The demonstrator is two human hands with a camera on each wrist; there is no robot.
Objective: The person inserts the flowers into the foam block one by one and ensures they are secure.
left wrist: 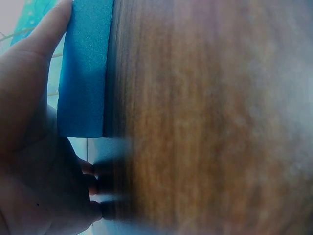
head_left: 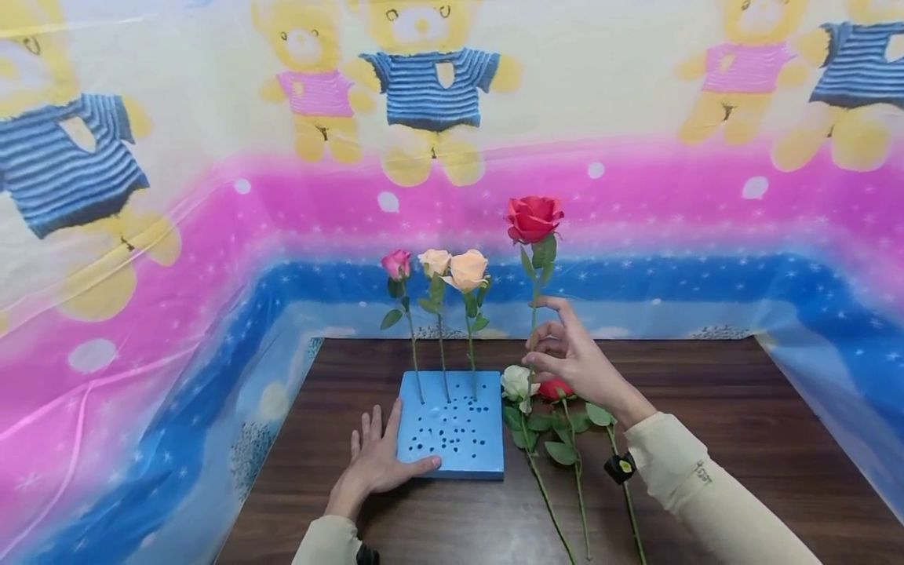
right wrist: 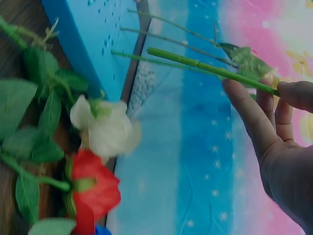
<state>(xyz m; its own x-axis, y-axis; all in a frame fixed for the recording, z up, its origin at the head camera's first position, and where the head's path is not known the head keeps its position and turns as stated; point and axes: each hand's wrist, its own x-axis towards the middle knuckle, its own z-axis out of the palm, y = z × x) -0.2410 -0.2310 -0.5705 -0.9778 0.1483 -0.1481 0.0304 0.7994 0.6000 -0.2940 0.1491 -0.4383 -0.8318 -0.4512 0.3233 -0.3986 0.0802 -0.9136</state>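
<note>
My right hand (head_left: pixel 579 361) pinches the green stem of an upright red rose (head_left: pixel 534 220) between thumb and fingers. In the right wrist view the cut end of its stem (right wrist: pixel 205 67) hangs free in the air. My left hand (head_left: pixel 380 463) rests at the left side of a blue foam block (head_left: pixel 490 464), thumb along the front edge, other fingers spread and fairly straight. The block is dotted with holes. Standing in its back part are a pink rose (head_left: pixel 397 264) and two peach roses, one at the middle (head_left: pixel 434 261) and one at the right (head_left: pixel 468 271).
To the block's right, a white rose (head_left: pixel 518 383) and another red rose (head_left: pixel 555 389) lie on the dark wooden table (head_left: pixel 741 463). A further stem (head_left: pixel 631 510) lies beside them, its bloom hidden behind my right arm. A bear-print curtain (head_left: pixel 600 212) encloses the table.
</note>
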